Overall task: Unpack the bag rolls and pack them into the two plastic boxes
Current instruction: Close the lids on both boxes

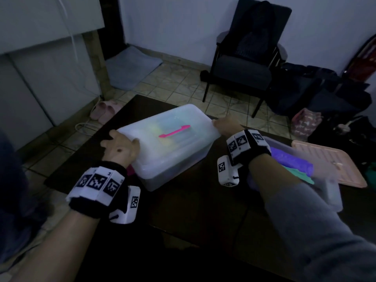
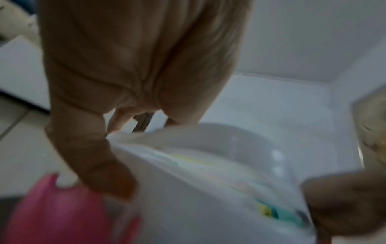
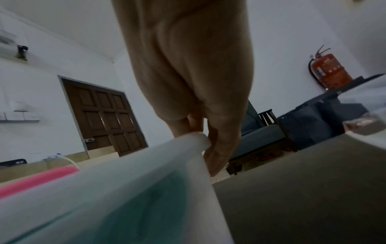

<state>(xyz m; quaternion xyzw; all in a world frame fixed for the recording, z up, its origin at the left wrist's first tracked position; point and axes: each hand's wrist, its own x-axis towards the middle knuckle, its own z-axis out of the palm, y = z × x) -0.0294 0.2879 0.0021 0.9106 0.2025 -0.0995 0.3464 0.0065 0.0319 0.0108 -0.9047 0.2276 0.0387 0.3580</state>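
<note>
A frosted, see-through plastic box [image 1: 168, 147] with rounded corners sits at the centre of the head view on a dark, smooth table [image 1: 203, 210]. Its milky lid [image 1: 162, 127] is on top and carries a bright pink handle [image 1: 174, 131]. Blurred yellow and teal shapes show through the lid and walls; they cannot be made out clearly.

The left hand [image 1: 120, 146] grips the near-left corner of the lid, thumb on top and fingers [image 2: 92, 158] curled down over the rim. The right hand [image 1: 227, 125] holds the far-right corner of the lid, fingers wrapped over its edge.

At the right of the head view stands a second clear box [image 1: 327, 192], open, with soft crinkled purple bag rolls [image 1: 291, 161] and a teal one [image 1: 299, 174] inside. A flat, ribbed pink lid [image 1: 329, 163] lies just beyond it.

In the upper part of the frame are a dark padded chair [image 1: 248, 58], a tiled floor [image 1: 179, 82] and pale slippers [image 1: 103, 110].
</note>
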